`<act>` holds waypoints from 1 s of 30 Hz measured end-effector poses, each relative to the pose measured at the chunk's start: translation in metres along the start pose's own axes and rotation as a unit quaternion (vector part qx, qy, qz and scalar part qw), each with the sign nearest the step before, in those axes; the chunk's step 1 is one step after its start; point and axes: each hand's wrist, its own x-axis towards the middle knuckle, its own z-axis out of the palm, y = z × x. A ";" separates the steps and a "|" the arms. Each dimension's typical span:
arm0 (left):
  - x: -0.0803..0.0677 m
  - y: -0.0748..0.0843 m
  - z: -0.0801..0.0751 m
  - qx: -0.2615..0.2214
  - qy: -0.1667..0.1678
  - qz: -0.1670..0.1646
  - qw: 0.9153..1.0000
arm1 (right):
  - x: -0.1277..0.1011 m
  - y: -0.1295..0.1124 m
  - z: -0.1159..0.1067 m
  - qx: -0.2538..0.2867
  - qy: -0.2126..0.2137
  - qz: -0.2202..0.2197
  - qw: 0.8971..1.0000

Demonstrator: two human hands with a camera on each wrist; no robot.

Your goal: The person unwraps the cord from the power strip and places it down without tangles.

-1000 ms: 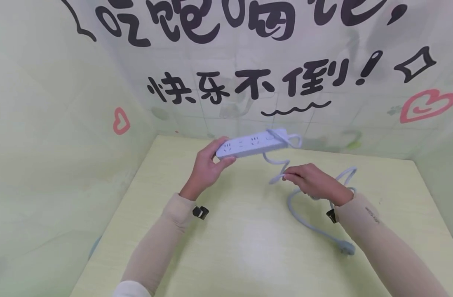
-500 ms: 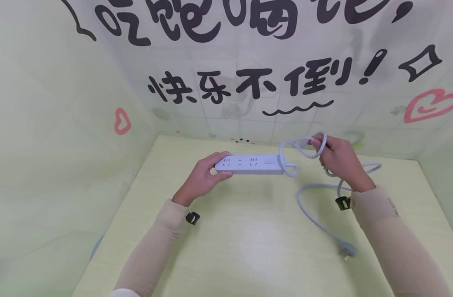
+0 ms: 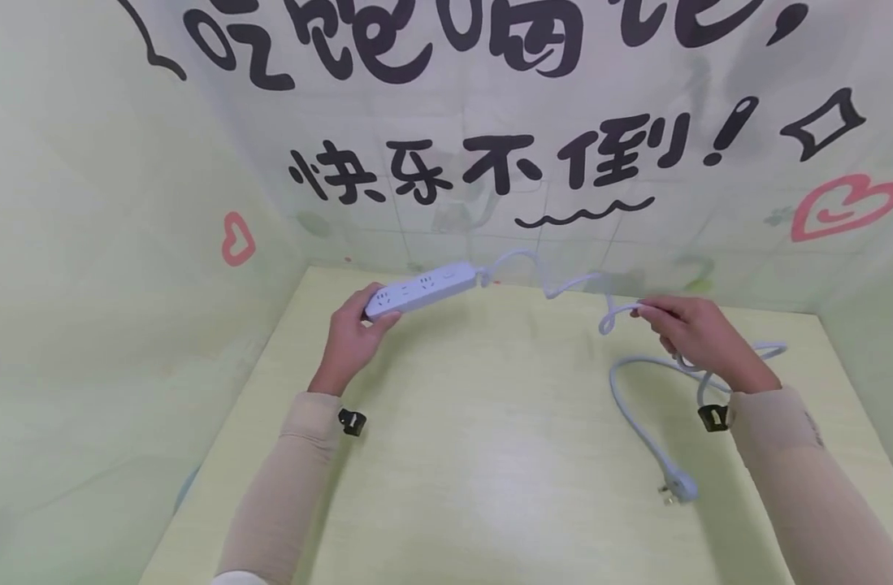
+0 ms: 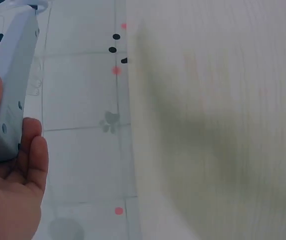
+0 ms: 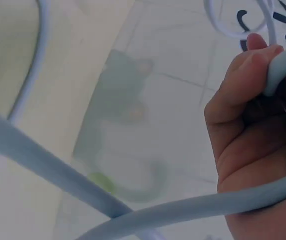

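Note:
A white power strip (image 3: 424, 288) hangs tilted above the table's back edge, its right end higher. My left hand (image 3: 349, 337) grips its left end, thumb in front and fingers behind; the left wrist view shows the strip's underside edge (image 4: 15, 95) held in that hand (image 4: 13, 185). From the strip's right end a wavy cord (image 3: 522, 253) runs through the air to my right hand (image 3: 698, 333), which pinches it. In the right wrist view the cord (image 5: 285, 67) passes between thumb and fingers, with more of it crossing the palm. The plug (image 3: 682, 486) lies at the cord's other end, prongs facing left.
The pale wooden table (image 3: 490, 455) meets a back wall covering (image 3: 417, 236) printed with black characters and hearts. Side walls stand left and right. Loose cord loops (image 3: 629, 406) lie under and beside my right hand.
The loop around the strip's right end has come off. My left hand has moved left with the strip, my right hand to the right with the cord, stretching it between them.

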 end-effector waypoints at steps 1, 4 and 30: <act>-0.001 -0.003 -0.001 0.007 0.008 -0.006 1.000 | -0.002 0.007 0.001 0.009 -0.012 0.012 1.000; -0.007 -0.012 -0.004 0.027 0.016 -0.025 0.999 | -0.006 0.027 0.008 0.022 -0.044 0.043 0.998; -0.041 -0.021 0.050 0.156 -0.049 -0.114 0.980 | -0.042 0.011 0.083 -0.103 -0.106 0.064 0.987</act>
